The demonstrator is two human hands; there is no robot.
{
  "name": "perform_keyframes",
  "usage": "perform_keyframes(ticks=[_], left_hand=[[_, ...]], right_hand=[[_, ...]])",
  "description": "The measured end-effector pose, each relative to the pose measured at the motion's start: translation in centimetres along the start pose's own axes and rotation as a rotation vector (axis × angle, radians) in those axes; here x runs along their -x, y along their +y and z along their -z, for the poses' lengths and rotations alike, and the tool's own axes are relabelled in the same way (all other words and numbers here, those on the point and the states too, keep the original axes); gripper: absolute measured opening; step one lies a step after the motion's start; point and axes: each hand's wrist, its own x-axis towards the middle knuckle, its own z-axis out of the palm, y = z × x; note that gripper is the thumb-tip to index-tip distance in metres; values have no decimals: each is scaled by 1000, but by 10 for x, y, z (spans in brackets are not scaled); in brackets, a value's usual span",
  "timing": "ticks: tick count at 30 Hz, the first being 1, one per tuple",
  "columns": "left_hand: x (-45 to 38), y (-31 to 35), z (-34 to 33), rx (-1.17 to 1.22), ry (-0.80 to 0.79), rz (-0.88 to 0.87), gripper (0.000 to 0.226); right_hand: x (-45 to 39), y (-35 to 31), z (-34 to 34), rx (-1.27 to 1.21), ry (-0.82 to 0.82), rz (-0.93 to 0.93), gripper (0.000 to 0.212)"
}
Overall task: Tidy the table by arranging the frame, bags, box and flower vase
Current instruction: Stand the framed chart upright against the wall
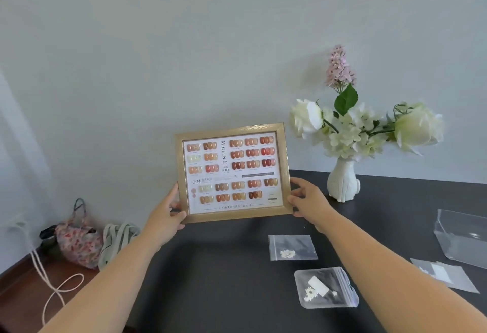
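Note:
I hold a gold picture frame (233, 172) with a nail-colour chart upright above the far edge of the dark table (224, 267). My left hand (168, 214) grips its lower left corner and my right hand (308, 201) grips its lower right side. A white vase (342, 181) with white and pink flowers stands at the back, right of the frame. Two small zip bags with white bits lie on the table, one (292, 247) nearer the frame, one (325, 288) closer to me. A clear plastic box (461, 238) sits at the right edge.
Another flat clear bag (445, 274) lies near the right edge of the table. Left of the table, on a wooden surface, stand a floral cloth bag (79, 240), a white tote (116, 240) and a looped white cord (52, 290). A pale wall is behind.

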Motion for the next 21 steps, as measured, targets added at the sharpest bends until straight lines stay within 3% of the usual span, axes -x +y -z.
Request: perform_keyframes(ticks=[11, 21], left_hand=[[-82, -3, -19, -57, 16, 42, 87], [-189, 37, -57, -206, -44, -83, 92]], right_hand=[[-90, 17, -13, -12, -10, -30, 55], [-154, 37, -1, -170, 119, -158, 50]])
